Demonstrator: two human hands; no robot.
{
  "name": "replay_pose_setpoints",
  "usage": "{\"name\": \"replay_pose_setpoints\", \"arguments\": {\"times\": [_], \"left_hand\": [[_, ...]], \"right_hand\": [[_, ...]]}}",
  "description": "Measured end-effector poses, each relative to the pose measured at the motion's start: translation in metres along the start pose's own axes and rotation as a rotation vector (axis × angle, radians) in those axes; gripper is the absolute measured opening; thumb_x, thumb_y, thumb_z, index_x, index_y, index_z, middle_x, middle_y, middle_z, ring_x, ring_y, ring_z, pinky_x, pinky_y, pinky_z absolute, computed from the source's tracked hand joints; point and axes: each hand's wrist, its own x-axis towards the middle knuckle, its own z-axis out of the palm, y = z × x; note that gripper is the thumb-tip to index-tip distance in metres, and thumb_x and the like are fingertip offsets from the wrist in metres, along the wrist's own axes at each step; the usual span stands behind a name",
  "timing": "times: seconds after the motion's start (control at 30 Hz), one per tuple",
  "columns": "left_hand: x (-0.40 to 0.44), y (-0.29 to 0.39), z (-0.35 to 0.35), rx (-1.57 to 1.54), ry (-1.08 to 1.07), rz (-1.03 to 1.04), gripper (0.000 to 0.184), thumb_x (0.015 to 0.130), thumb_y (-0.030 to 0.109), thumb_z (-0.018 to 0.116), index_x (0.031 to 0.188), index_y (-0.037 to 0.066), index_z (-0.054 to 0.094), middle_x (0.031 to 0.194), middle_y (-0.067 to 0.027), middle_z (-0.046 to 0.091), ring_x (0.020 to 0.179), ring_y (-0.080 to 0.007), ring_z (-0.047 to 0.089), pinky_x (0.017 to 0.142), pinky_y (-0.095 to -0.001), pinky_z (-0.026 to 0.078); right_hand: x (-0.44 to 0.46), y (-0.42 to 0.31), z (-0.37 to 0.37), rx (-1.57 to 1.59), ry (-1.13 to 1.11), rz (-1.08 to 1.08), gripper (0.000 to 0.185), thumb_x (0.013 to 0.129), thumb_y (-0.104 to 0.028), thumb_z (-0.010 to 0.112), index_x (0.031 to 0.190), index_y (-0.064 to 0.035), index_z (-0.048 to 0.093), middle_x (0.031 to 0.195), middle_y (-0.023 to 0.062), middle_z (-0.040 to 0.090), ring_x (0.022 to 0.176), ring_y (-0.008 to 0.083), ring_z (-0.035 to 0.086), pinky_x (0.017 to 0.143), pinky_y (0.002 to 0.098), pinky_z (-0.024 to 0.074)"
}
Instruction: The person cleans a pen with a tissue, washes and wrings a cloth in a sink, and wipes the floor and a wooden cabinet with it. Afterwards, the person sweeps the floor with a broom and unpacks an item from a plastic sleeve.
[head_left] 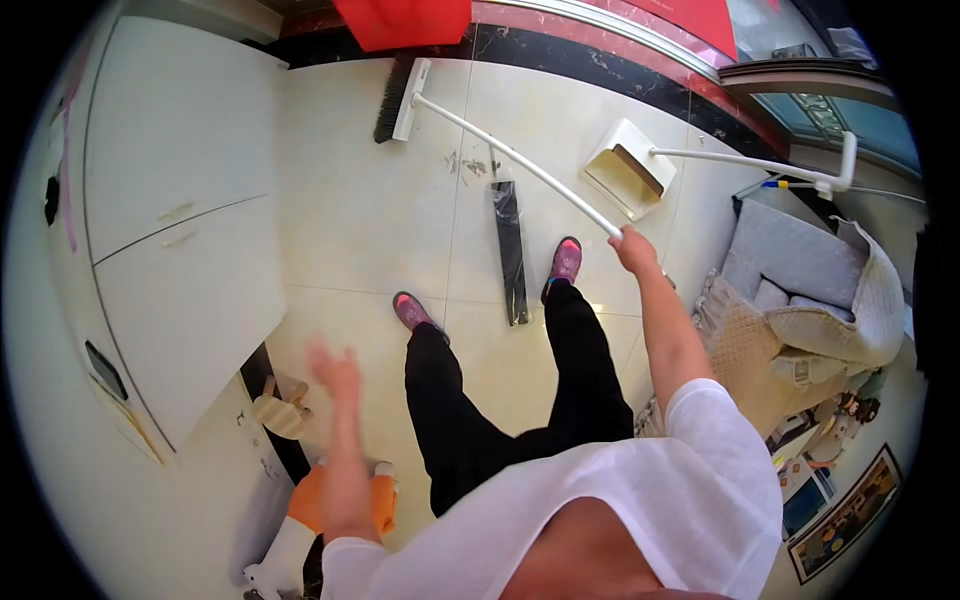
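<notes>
A broom (520,158) with a white handle slants across the floor, its dark-bristled head at the upper left near the red object. My right hand (636,248) is closed around the near end of that handle. Smeared by motion, my left hand (334,372) hangs free on the left with its fingers apart and nothing in it. To the right of the broom stands a white long-handled dustpan (632,168), touched by neither hand. Dark specks of dirt (474,165) lie on the tiles close to the broom handle.
A long black strip in clear plastic (510,255) lies between my feet. White cabinets (180,140) line the left side. A sofa with a beige cover (750,345) is on the right, and a red container (405,22) stands at the top by the sill.
</notes>
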Motion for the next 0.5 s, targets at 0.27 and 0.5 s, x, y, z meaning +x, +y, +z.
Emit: {"name": "replay_pose_setpoints", "arguments": {"times": [0.27, 0.5], "left_hand": [[-0.019, 0.161, 0.175, -0.342, -0.398, 0.46, 0.05, 0.072, 0.018, 0.058, 0.116, 0.001, 0.042, 0.124, -0.0246, 0.032, 0.113, -0.0399, 0.033, 0.094, -0.0439, 0.029], [0.037, 0.167, 0.202, -0.198, -0.682, 0.498, 0.044, 0.075, 0.022, 0.054, 0.114, 0.002, 0.045, 0.122, -0.0221, 0.038, 0.11, -0.0362, 0.038, 0.092, -0.0438, 0.03]], "right_hand": [[0.111, 0.051, 0.094, -0.232, -0.054, 0.217, 0.028, 0.081, -0.031, 0.051, 0.099, -0.0095, 0.051, 0.103, 0.0097, 0.053, 0.097, 0.0275, 0.051, 0.079, 0.0474, 0.0404], [0.167, 0.051, 0.184, -0.184, 0.013, 0.34, 0.035, 0.08, -0.033, 0.054, 0.106, -0.0098, 0.049, 0.107, 0.0107, 0.052, 0.101, 0.029, 0.049, 0.083, 0.0458, 0.0384]]}}
